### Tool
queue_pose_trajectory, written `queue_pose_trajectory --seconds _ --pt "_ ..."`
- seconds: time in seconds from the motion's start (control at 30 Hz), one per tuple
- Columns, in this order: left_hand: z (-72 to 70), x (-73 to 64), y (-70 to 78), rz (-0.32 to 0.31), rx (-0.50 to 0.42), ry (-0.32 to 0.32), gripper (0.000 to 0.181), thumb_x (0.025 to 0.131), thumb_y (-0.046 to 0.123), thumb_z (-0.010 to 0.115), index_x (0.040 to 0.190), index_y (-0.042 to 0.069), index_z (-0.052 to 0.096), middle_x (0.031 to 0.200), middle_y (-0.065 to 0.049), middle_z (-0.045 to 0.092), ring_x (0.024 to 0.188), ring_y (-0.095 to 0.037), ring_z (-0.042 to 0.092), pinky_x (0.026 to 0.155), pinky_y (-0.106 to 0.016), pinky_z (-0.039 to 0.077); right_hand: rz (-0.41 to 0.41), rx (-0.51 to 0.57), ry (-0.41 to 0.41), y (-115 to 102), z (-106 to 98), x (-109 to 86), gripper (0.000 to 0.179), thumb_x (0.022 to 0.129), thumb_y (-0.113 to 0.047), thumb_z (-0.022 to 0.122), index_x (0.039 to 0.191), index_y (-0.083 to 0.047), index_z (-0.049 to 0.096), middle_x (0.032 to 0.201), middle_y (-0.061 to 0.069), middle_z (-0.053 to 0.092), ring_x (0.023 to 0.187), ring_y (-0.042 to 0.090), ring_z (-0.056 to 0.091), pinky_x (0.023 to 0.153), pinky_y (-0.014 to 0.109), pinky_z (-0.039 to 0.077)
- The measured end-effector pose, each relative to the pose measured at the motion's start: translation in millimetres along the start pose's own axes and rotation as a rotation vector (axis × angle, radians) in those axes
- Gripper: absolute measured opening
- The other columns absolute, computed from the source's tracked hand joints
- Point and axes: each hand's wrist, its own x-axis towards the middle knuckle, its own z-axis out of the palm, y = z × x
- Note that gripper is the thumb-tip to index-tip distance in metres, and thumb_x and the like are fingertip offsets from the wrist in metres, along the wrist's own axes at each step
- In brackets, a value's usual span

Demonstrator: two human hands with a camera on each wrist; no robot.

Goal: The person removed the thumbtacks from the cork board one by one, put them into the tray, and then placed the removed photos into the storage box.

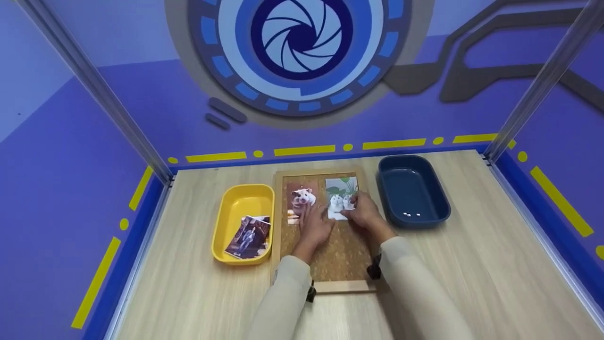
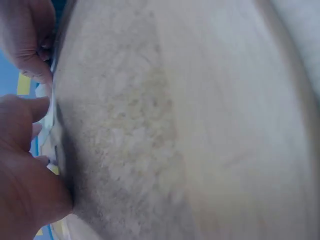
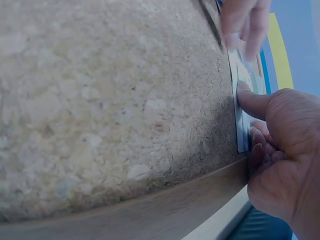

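A cork board [image 1: 344, 255] with a wooden frame lies in the middle of the table. At its upper left is a photo of a brown-and-white hamster [image 1: 302, 194]; to the right is a photo of two white animals under green leaves [image 1: 336, 200]. My left hand [image 1: 315, 227] reaches over the board between them, fingers extended and overlapping the hamster photo's lower right. My right hand [image 1: 367, 212] holds the right photo at its lower right, thumb [image 3: 254, 101] on its face and bent fingers by its edge. Part of that photo is hidden by this hand.
Left of the board stands a yellow tray [image 1: 230, 200] with several photos [image 1: 248, 237] piled inside. A dark blue tray [image 1: 409, 189] is to the right, close to the frame. Blue panels [image 1: 118, 118] with metal posts enclose the table at the back and sides.
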Motion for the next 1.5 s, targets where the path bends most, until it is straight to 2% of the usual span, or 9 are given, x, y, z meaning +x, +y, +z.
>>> queue_pose_trajectory --seconds 0.2,0.43,0.53,0.7,0.87,1.0,1.13,1.33,1.5 --pt "-14.7 -14.6 17.1 0.028 -0.234 0.107 0.045 0.1 0.009 0.069 0.144 0.0 0.064 0.154 -0.024 0.06 0.149 -0.042 0.054 0.126 -0.054 0.043 -0.006 -0.013 0.0 2.7 -2.8 0.4 0.041 0.091 -0.016 0.084 0.116 0.002 0.057 0.106 0.015 0.059 0.095 0.026 0.055 0.08 0.038 0.047" --pt "-50.2 -40.2 24.9 0.174 -0.23 0.13 0.047 0.099 0.009 0.071 0.145 0.003 0.063 0.151 -0.022 0.063 0.145 -0.04 0.057 0.125 -0.053 0.044 0.011 -0.012 -0.03 2.0 -2.2 2.9 0.041 0.093 -0.018 0.082 0.119 0.001 0.057 0.111 0.016 0.059 0.098 0.027 0.056 0.083 0.038 0.048" --pt "-66.9 -50.0 18.5 0.253 -0.225 0.203 0.046 0.098 0.01 0.072 0.142 0.003 0.065 0.149 -0.022 0.064 0.144 -0.042 0.057 0.126 -0.056 0.043 0.021 -0.004 -0.035 0.2 -2.7 4.0 0.04 0.093 -0.016 0.081 0.119 0.0 0.056 0.111 0.015 0.059 0.099 0.027 0.055 0.083 0.037 0.047" --pt "-88.9 -68.4 -1.4 0.3 -0.249 0.438 0.041 0.096 0.009 0.075 0.137 0.006 0.07 0.145 -0.018 0.068 0.144 -0.043 0.057 0.126 -0.06 0.04 0.026 0.014 -0.037 -1.0 -5.2 5.1 0.039 0.094 -0.015 0.08 0.121 -0.001 0.055 0.114 0.016 0.058 0.102 0.029 0.055 0.086 0.039 0.049" --pt "-112.8 -83.0 -38.3 0.31 -0.257 0.704 0.034 0.094 0.003 0.076 0.127 0.004 0.075 0.134 -0.019 0.074 0.135 -0.041 0.061 0.125 -0.053 0.039 0.023 -0.004 -0.045 1.0 -4.1 3.4 0.039 0.095 -0.016 0.079 0.122 -0.001 0.055 0.12 0.018 0.06 0.105 0.029 0.057 0.09 0.042 0.051" --pt "-139.1 -88.5 -76.1 0.192 -0.211 0.817 0.038 0.091 0.007 0.081 0.128 0.004 0.075 0.136 -0.02 0.073 0.138 -0.044 0.057 0.125 -0.055 0.032 -0.001 -0.022 -0.047 2.1 -2.4 2.7 0.039 0.096 -0.017 0.079 0.122 0.0 0.055 0.12 0.019 0.06 0.105 0.029 0.057 0.093 0.044 0.053" --pt "-158.8 -97.5 -115.3 -0.052 -0.192 0.704 0.053 0.096 0.02 0.079 0.145 0.011 0.064 0.158 -0.018 0.057 0.159 -0.044 0.031 0.13 -0.066 0.012 -0.015 -0.031 -0.025 4.2 -1.0 1.1 0.04 0.094 -0.019 0.081 0.119 0.001 0.057 0.114 0.018 0.06 0.1 0.028 0.056 0.089 0.044 0.051" --pt "-181.2 -96.8 -154.1 -0.377 -0.26 0.364 0.074 0.106 0.038 0.064 0.17 0.027 0.029 0.178 -0.014 0.026 0.167 -0.041 0.014 0.132 -0.069 0.0 -0.006 -0.032 -0.021 0.0 -2.2 0.3 0.038 0.097 -0.019 0.078 0.123 0.0 0.056 0.12 0.018 0.061 0.104 0.028 0.056 0.092 0.043 0.051" --pt "-186.2 -91.8 -171.6 -0.408 -0.494 0.203 0.078 0.11 0.032 0.056 0.173 0.033 0.01 0.183 -0.009 0.013 0.169 -0.034 0.016 0.139 -0.055 0.013 -0.006 -0.044 -0.038 1.5 -2.3 -0.7 0.038 0.099 -0.02 0.076 0.125 -0.001 0.056 0.122 0.018 0.06 0.107 0.029 0.057 0.094 0.043 0.052"
